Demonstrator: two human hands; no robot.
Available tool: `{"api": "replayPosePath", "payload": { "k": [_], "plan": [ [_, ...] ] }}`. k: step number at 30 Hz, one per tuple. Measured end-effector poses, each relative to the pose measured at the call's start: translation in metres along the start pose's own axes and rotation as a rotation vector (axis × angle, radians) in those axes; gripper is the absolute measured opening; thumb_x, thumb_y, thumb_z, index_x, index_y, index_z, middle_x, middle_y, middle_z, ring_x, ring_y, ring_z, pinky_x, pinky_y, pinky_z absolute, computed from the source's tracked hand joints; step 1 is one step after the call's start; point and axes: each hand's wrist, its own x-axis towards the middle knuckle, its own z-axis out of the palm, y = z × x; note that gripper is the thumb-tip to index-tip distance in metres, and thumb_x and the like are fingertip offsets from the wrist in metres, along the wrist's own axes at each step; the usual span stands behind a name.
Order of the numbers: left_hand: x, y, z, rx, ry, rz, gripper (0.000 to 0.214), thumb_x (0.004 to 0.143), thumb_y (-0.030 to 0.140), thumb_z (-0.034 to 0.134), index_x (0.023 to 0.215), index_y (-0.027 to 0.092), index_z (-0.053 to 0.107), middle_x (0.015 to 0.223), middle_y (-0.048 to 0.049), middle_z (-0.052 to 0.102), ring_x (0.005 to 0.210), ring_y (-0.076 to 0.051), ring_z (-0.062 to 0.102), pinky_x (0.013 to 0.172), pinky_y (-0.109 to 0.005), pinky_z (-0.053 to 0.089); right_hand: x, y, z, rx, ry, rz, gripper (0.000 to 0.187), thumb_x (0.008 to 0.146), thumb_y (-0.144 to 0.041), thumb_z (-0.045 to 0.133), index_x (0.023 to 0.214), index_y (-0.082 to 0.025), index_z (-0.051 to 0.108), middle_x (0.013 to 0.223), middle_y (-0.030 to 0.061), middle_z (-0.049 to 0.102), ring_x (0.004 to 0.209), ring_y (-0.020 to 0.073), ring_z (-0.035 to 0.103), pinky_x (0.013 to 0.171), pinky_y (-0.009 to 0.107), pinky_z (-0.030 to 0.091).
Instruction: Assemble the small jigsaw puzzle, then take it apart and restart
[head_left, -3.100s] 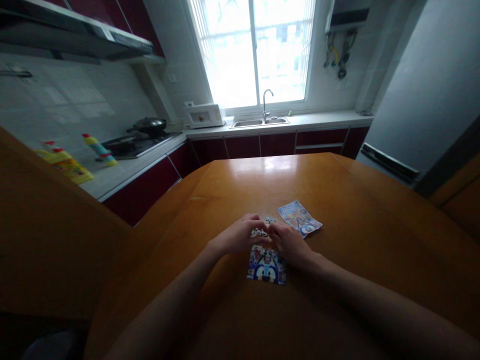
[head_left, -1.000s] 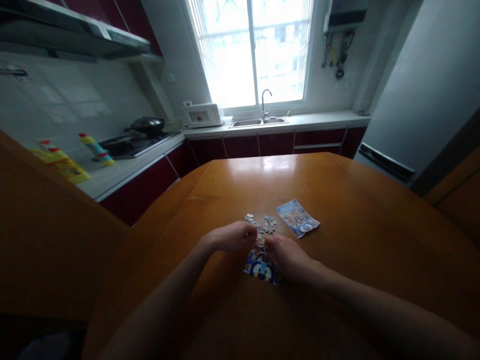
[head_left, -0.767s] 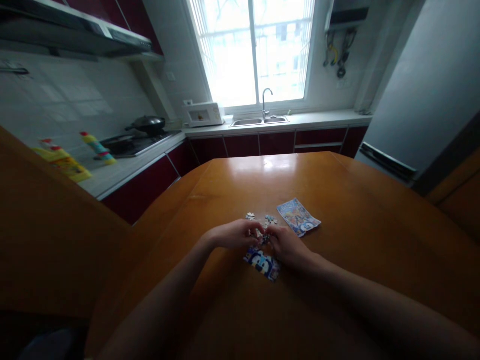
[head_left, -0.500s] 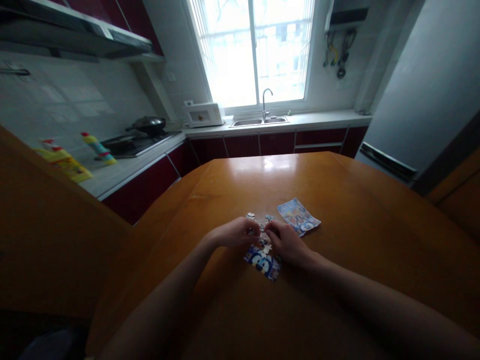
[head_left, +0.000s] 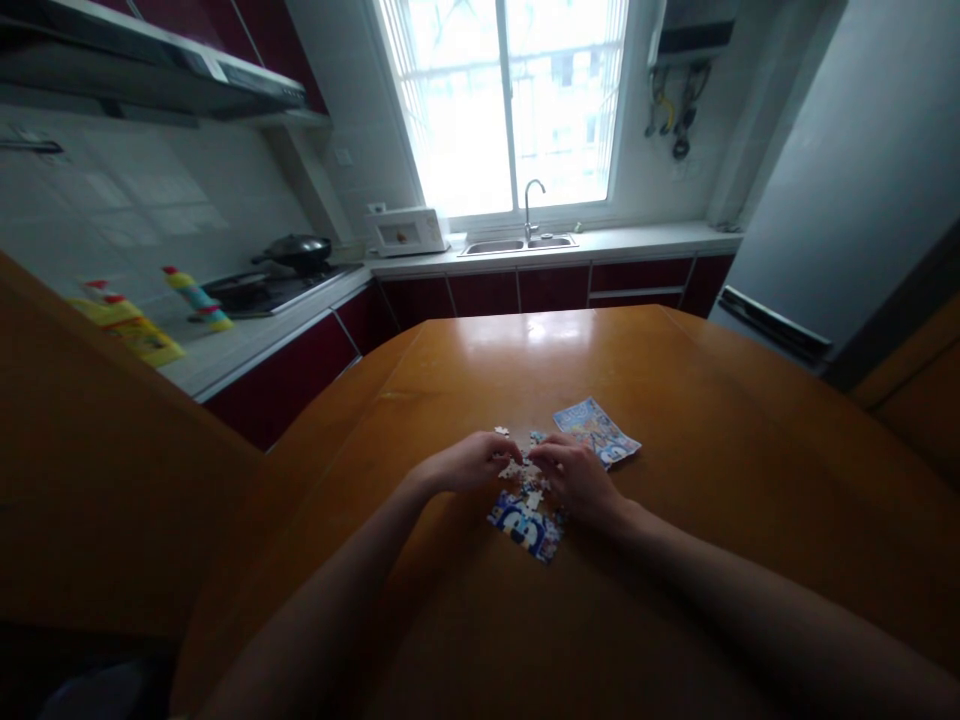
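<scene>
A partly joined blue cartoon jigsaw puzzle (head_left: 525,525) lies on the wooden table (head_left: 675,560) just in front of me. Loose puzzle pieces (head_left: 523,468) are scattered at its far edge. My left hand (head_left: 469,465) and my right hand (head_left: 577,478) rest side by side over those pieces, fingers curled and pinched at them. I cannot make out which piece each hand grips. A printed picture card (head_left: 598,432) lies flat just beyond my right hand.
Beyond the table's far edge runs a kitchen counter with red cabinets, a sink with tap (head_left: 529,235), a small white appliance (head_left: 407,231) and a stove with a pan (head_left: 296,250). Yellow bottles (head_left: 131,325) stand on the left counter. A grey fridge (head_left: 840,190) is at the right.
The joined puzzle section has been turned askew and partly broken up, with pieces now loose at its far edge. Both hands stayed together above it, shifting slightly among the pieces.
</scene>
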Motion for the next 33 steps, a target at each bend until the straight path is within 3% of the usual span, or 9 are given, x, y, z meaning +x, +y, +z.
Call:
{"api": "replayPosePath", "payload": {
  "k": [3, 7, 10, 14, 19, 24, 28, 33],
  "plan": [
    [0.000, -0.002, 0.001, 0.041, 0.036, -0.039, 0.024, 0.094, 0.025, 0.049, 0.100, 0.016, 0.071, 0.093, -0.0047, 0.070, 0.085, -0.016, 0.061, 0.079, -0.026, 0.048, 0.000, 0.002, 0.002, -0.074, -0.015, -0.050, 0.019, 0.095, -0.020, 0.057, 0.100, -0.022, 0.076, 0.107, 0.0081, 0.068, 0.099, 0.0208, 0.060, 0.088, 0.034, 0.047],
    [-0.004, -0.006, -0.002, 0.066, -0.034, 0.033, 0.024, 0.090, 0.032, 0.061, 0.109, 0.019, 0.070, 0.104, -0.0059, 0.065, 0.091, -0.017, 0.060, 0.085, -0.028, 0.048, 0.000, 0.005, 0.000, -0.135, -0.020, -0.132, 0.026, 0.090, -0.012, 0.060, 0.107, -0.025, 0.075, 0.112, 0.0089, 0.065, 0.107, 0.0236, 0.055, 0.091, 0.037, 0.047],
    [-0.007, -0.006, -0.004, 0.086, -0.025, 0.082, 0.038, 0.082, 0.035, 0.072, 0.118, 0.023, 0.067, 0.118, -0.0066, 0.056, 0.100, -0.019, 0.058, 0.092, -0.030, 0.047, 0.002, 0.006, -0.006, -0.053, -0.172, -0.300, 0.022, 0.087, -0.011, 0.064, 0.100, -0.026, 0.075, 0.102, 0.0050, 0.067, 0.101, 0.0206, 0.057, 0.088, 0.034, 0.048],
    [-0.007, -0.001, -0.006, 0.090, 0.033, 0.052, 0.032, 0.087, 0.033, 0.067, 0.118, 0.023, 0.066, 0.115, -0.0063, 0.056, 0.100, -0.019, 0.057, 0.091, -0.030, 0.047, 0.003, 0.006, -0.010, -0.060, -0.337, -0.444, 0.017, 0.085, -0.016, 0.069, 0.097, -0.027, 0.075, 0.109, 0.0028, 0.067, 0.108, 0.0214, 0.055, 0.096, 0.036, 0.045],
    [-0.006, 0.008, -0.005, 0.019, -0.066, 0.086, 0.021, 0.089, 0.029, 0.064, 0.107, 0.018, 0.068, 0.099, -0.0050, 0.067, 0.088, -0.017, 0.062, 0.079, -0.027, 0.047, 0.002, 0.005, -0.001, -0.171, -0.299, -0.445, 0.012, 0.091, -0.019, 0.062, 0.100, -0.022, 0.070, 0.118, 0.0071, 0.065, 0.107, 0.0221, 0.055, 0.096, 0.038, 0.045],
    [-0.007, 0.015, -0.005, -0.015, -0.095, 0.021, 0.020, 0.085, 0.030, 0.069, 0.100, 0.016, 0.069, 0.092, -0.0035, 0.071, 0.082, -0.015, 0.062, 0.073, -0.024, 0.046, 0.004, 0.010, 0.002, -0.093, -0.205, -0.342, 0.008, 0.095, -0.020, 0.059, 0.098, -0.019, 0.066, 0.094, 0.0061, 0.067, 0.088, 0.0182, 0.059, 0.080, 0.029, 0.046],
    [-0.007, 0.013, -0.006, 0.036, -0.060, -0.019, 0.018, 0.085, 0.032, 0.069, 0.093, 0.016, 0.070, 0.085, -0.0020, 0.069, 0.075, -0.013, 0.059, 0.067, -0.022, 0.042, 0.005, 0.016, -0.002, -0.083, -0.112, -0.245, 0.019, 0.098, -0.018, 0.052, 0.098, -0.021, 0.071, 0.091, 0.0047, 0.066, 0.081, 0.0154, 0.060, 0.072, 0.025, 0.042],
    [-0.005, 0.010, -0.001, 0.054, -0.111, 0.038, 0.010, 0.081, 0.025, 0.071, 0.084, 0.015, 0.071, 0.080, -0.0010, 0.068, 0.071, -0.012, 0.057, 0.066, -0.021, 0.042, 0.007, 0.010, -0.010, -0.216, -0.189, -0.149, 0.032, 0.090, -0.010, 0.056, 0.111, -0.027, 0.072, 0.099, 0.0041, 0.067, 0.081, 0.0148, 0.061, 0.071, 0.024, 0.040]
  ]
}}
